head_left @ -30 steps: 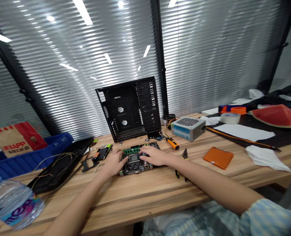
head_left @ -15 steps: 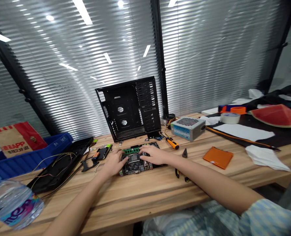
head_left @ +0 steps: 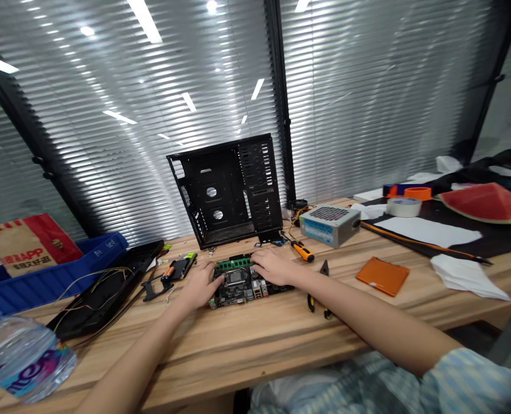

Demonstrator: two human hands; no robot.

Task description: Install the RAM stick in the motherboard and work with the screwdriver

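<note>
A dark motherboard [head_left: 240,294] lies flat on the wooden table in front of me, with a green RAM stick [head_left: 233,264] along its far side. My left hand [head_left: 202,283] wraps the board's left side, thumb reaching inward and fingertips by the stick's left end. Over the board's right part is my right hand [head_left: 272,265], palm down with fingers stretched out. Its fingertips are close to the stick's right end; whether they touch it I cannot tell. The CPU socket [head_left: 236,278] shows between both hands.
Behind the board stands a black computer case [head_left: 221,195]. To the right are a power supply [head_left: 330,225], an orange-handled screwdriver [head_left: 302,250], an orange box [head_left: 383,276] and pliers [head_left: 311,303] partly under my forearm. Leftward are a blue bin [head_left: 95,261] and a water bottle [head_left: 25,359].
My right hand has shifted slightly right and away from me, uncovering more of the board near the socket. The left hand and the board look unmoved.
</note>
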